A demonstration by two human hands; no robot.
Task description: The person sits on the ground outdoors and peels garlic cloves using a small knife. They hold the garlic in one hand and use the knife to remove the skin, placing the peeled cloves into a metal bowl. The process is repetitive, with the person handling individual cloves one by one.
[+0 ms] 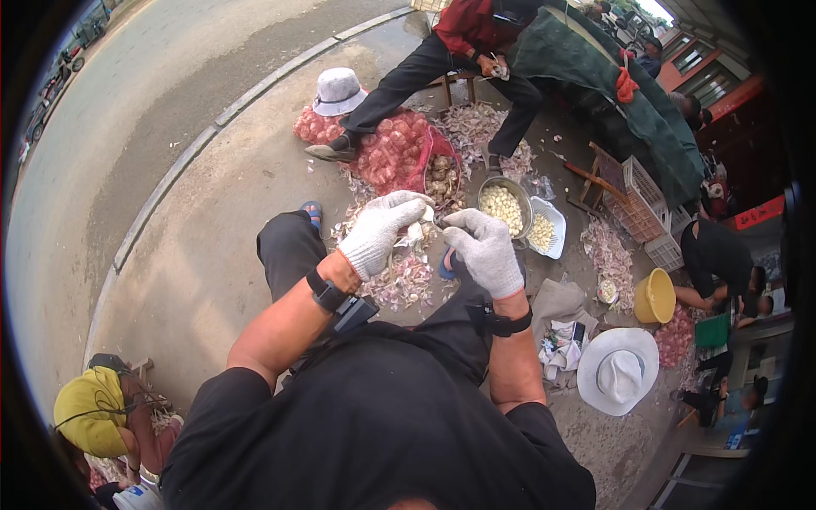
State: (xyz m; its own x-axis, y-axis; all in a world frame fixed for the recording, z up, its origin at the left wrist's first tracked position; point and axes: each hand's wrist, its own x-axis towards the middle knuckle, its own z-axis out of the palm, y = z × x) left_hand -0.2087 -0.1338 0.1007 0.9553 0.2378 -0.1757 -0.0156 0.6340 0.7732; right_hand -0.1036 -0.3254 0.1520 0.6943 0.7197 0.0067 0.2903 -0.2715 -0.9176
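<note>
My left hand [386, 233], in a white knit glove, pinches a pale piece of garlic [429, 214] between thumb and fingertips. Close by on the right, my right hand [486, 252] wears a matching glove, its fingers curled towards the garlic. Whether those fingertips grip anything is too small to tell. Below both hands, loose garlic skins [408, 280] lie on the ground between my legs. Just beyond them, a red mesh sack [440, 141] gapes with unpeeled garlic bulbs [443, 175] inside. A metal pot [530, 213] of peeled cloves stands beyond my right hand, beside a white plastic basket [558, 239] also holding cloves.
A seated person [456, 38] works opposite, one foot against full mesh sacks [389, 150]. To the right are a wooden stool [602, 172], plastic crates [634, 197], a yellow bucket [655, 296] and a white hat [618, 373]. Another person [95, 408] crouches at lower left.
</note>
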